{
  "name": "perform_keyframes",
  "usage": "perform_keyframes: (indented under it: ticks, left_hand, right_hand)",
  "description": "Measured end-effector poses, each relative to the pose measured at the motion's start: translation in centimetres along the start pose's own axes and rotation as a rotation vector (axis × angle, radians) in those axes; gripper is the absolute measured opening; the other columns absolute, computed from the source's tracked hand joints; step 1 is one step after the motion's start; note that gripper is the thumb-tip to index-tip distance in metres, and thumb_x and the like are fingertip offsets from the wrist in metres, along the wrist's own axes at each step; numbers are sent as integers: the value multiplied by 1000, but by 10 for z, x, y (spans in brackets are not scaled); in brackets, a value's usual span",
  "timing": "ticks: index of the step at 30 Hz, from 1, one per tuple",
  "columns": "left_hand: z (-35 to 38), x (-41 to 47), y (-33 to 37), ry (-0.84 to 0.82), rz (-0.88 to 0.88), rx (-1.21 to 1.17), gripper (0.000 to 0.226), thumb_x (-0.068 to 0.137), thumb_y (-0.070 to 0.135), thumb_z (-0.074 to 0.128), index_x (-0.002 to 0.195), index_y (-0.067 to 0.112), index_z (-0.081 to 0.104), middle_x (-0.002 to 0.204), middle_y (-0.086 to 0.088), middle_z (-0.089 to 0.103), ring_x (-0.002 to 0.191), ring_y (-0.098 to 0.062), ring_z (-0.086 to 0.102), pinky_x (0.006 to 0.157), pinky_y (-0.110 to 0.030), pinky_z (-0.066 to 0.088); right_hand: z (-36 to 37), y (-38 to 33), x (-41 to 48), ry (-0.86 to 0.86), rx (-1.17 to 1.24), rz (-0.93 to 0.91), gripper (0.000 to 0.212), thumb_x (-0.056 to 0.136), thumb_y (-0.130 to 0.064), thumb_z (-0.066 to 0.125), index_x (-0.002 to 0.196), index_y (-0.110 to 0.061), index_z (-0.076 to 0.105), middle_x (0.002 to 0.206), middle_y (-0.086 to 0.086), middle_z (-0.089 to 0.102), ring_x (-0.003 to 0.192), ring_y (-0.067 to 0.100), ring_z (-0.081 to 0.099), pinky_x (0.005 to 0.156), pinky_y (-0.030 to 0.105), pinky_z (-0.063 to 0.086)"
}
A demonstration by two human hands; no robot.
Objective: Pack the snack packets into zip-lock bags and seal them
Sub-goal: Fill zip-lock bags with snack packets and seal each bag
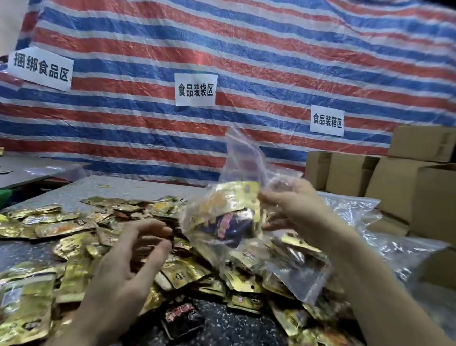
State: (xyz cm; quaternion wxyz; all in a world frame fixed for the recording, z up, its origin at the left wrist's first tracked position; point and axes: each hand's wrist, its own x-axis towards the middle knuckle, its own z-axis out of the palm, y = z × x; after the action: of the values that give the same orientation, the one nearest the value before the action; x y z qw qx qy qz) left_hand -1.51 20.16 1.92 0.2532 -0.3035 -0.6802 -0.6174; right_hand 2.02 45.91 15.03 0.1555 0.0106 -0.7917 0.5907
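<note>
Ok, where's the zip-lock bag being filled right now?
In the head view, right of centre: the zip-lock bag is held up by the right hand above the snack packets.

Cardboard boxes [420, 186] stand stacked against a striped tarp [204, 36] bearing three paper signs [195, 90].

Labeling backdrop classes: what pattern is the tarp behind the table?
Red, white and blue horizontal stripes on the tarp; head view.

Glossy gold foil snack packets [42, 230], clear crinkled plastic zip-lock bag [249, 158], speckled grey table [128, 190], matt cardboard boxes [435, 198]
</note>
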Motion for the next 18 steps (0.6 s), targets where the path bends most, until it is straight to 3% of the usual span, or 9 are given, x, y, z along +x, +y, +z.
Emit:
perform_keyframes:
  ticks: [3, 6, 7, 8, 10, 11, 14, 16, 18]
  left_hand:
    - [11, -8, -4, -108, 36, 125, 21, 88, 50, 60, 109, 47, 60, 108, 22, 67, 101, 0, 64, 74, -30, 55]
    - [18, -12, -12, -190, 91, 212, 26, 86, 55, 57, 111, 48, 59, 110, 25, 66, 103, 1, 63, 76, -28, 54]
    - [20, -14, -15, -214, 113, 239, 27, 88, 60, 54, 111, 47, 59, 110, 25, 65, 104, 1, 63, 77, -28, 53]
    - [23, -15, -18, -231, 135, 265, 31, 90, 65, 50, 112, 45, 59, 110, 24, 65, 104, 1, 63, 77, -28, 53]
    - [25, -17, -22, -253, 145, 288, 39, 91, 71, 43, 114, 43, 59, 110, 24, 65, 101, -1, 64, 72, -27, 54]
    - [26, -18, -23, -258, 141, 292, 42, 90, 74, 41, 114, 45, 59, 110, 24, 65, 100, -2, 65, 72, -26, 53]
    - [27, -13, -24, -293, 112, 288, 44, 81, 85, 39, 109, 57, 59, 106, 32, 63, 96, -4, 65, 77, -17, 47]
    - [28, -16, -18, -298, 166, 327, 32, 89, 74, 42, 109, 54, 57, 105, 30, 62, 96, -1, 64, 77, -12, 45]
    - [26, -18, -12, -299, 183, 332, 23, 91, 62, 46, 108, 50, 56, 106, 27, 62, 97, -1, 63, 79, -17, 46]
  right_hand:
    - [-33, -9, 10, 286, 141, 5, 5, 93, 5, 61, 89, 7, 61, 89, 18, 63, 53, 20, 68, 48, 28, 57]
    - [-66, -6, 23, 501, 260, 15, 8, 91, 11, 58, 94, 4, 58, 88, 18, 63, 52, 19, 70, 49, 26, 56]
    - [-74, 2, 28, 582, 181, 35, 11, 90, 11, 58, 93, 0, 57, 85, 16, 63, 52, 19, 69, 50, 27, 57]
    - [-81, 13, 32, 657, -47, 88, 10, 90, 6, 59, 91, -4, 57, 84, 15, 63, 57, 23, 70, 54, 31, 57]
    - [-88, 33, 34, 708, -612, 215, 5, 91, -12, 59, 96, -8, 61, 96, 17, 68, 81, 33, 68, 66, 36, 52]
    - [-90, 41, 35, 722, -780, 260, 15, 93, -16, 58, 104, -9, 63, 104, 18, 69, 92, 35, 67, 71, 36, 49]
    - [-88, 47, 38, 777, -897, 292, 39, 95, -15, 54, 131, -1, 55, 118, 19, 66, 105, 37, 64, 72, 37, 43]
    - [-86, 44, 43, 772, -926, 290, 40, 97, -11, 51, 135, 3, 50, 121, 20, 64, 108, 38, 63, 73, 39, 43]
    - [-85, 41, 44, 747, -967, 298, 38, 98, -8, 50, 134, 3, 49, 124, 21, 62, 111, 39, 62, 77, 41, 47]
